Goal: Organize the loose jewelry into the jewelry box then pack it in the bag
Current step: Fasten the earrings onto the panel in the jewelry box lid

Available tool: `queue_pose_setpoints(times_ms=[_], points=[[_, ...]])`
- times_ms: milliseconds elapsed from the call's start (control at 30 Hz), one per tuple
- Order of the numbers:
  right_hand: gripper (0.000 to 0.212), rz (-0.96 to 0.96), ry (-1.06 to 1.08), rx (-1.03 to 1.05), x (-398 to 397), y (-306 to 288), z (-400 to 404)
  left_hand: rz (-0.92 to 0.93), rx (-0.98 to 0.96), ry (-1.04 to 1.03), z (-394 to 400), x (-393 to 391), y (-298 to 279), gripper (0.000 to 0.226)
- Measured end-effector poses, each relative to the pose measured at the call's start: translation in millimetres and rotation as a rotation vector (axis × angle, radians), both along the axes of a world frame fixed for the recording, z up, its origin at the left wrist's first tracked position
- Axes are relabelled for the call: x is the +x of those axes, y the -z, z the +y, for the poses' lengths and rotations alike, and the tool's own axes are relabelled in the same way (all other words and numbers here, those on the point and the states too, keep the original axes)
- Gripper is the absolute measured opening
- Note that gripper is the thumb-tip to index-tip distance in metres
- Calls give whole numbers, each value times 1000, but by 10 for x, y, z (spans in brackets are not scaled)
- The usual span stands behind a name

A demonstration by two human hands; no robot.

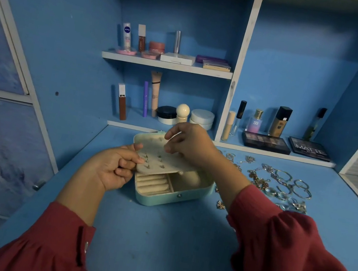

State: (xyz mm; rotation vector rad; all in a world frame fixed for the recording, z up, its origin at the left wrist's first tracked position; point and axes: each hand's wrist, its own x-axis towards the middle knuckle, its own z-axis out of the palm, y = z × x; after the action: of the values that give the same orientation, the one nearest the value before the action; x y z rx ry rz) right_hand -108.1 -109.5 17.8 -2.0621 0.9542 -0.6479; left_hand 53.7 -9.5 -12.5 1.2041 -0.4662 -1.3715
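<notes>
Blue shelving stocked with cosmetics [175, 48] backs the blue bench [157, 237], where an open mint jewelry box [175, 197] sits between both wrists. Its cream earring panel [162, 162], studded with a few small earrings [147, 160], lies tilted across the box top. Left hand [112, 167] pinches the panel's near-left edge, fingers curled. Right hand [191, 144] hovers over the panel's far end, fingertips drawn together. Loose jewelry [282, 187] lies scattered just beyond the right forearm.
</notes>
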Motion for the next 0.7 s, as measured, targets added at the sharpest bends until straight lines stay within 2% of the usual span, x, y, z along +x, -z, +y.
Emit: queue_pose_setpoints(times_ms=[233, 700], points=[[20, 41, -88, 90, 129, -37, -67, -28, 3, 13, -16, -1, 1, 34], [20, 191, -124, -3, 235, -64, -111, -39, 0, 17, -11, -4, -6, 34]])
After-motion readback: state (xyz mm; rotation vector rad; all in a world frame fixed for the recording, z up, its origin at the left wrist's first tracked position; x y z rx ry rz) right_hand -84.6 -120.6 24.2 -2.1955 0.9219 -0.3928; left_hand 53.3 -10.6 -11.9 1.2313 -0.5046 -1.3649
